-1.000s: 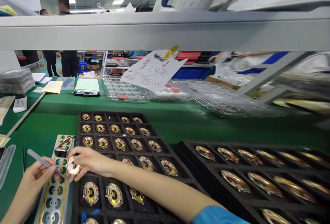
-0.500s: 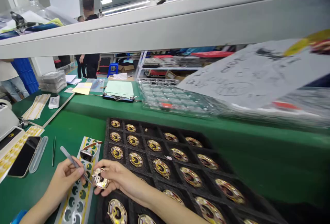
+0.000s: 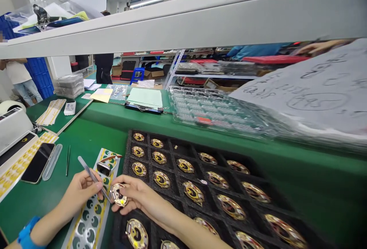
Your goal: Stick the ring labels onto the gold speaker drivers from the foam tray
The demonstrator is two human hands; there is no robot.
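My left hand pinches a pair of metal tweezers, whose tips reach the round gold badge. My right hand grips that badge by its rim, just above the left edge of a black compartment tray filled with several similar gold badges. Under my left hand lies a sticker sheet with round green and white stickers. A small metal clip-like piece rests on the sheet's far end.
A phone, a clear strip and spare tweezers lie at the left on the green table. Clear plastic trays, a clipboard and a handwritten paper sit behind. A grey shelf beam runs overhead. People stand far back.
The camera has swung left, so the second black tray at the right is out of view and a phone appears. Both hands still hold the tweezers and the badge together.
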